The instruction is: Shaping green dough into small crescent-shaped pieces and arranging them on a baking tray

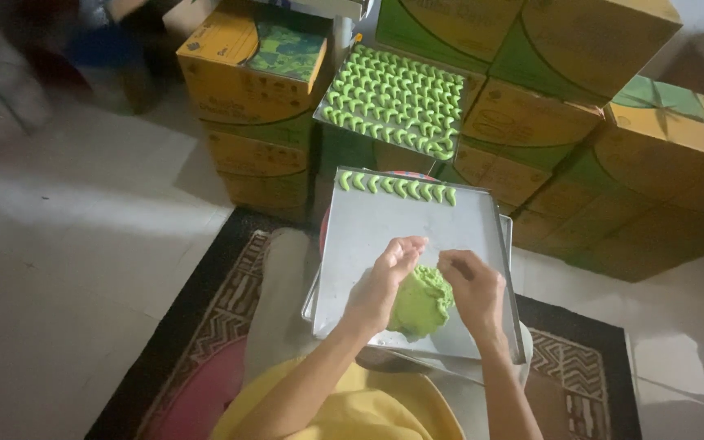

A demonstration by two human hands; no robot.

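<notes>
Left hand [383, 281]: fingers curled against the green dough lump [421, 303], holding it.
Right hand [473, 287]: fingertips pinched on the dough's top.
Tray [385, 228]: beneath both hands.

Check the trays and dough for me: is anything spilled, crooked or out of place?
Nothing spilled. The full tray of green crescents rests tilted on the cardboard boxes, one corner overhanging. The near tray holds one neat row.

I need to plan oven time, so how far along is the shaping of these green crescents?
Done: the far tray is full of crescents, and the near tray has one row along its far edge. In hand: the left hand and right hand work the green dough lump. Left: most of the near tray is bare.
</notes>
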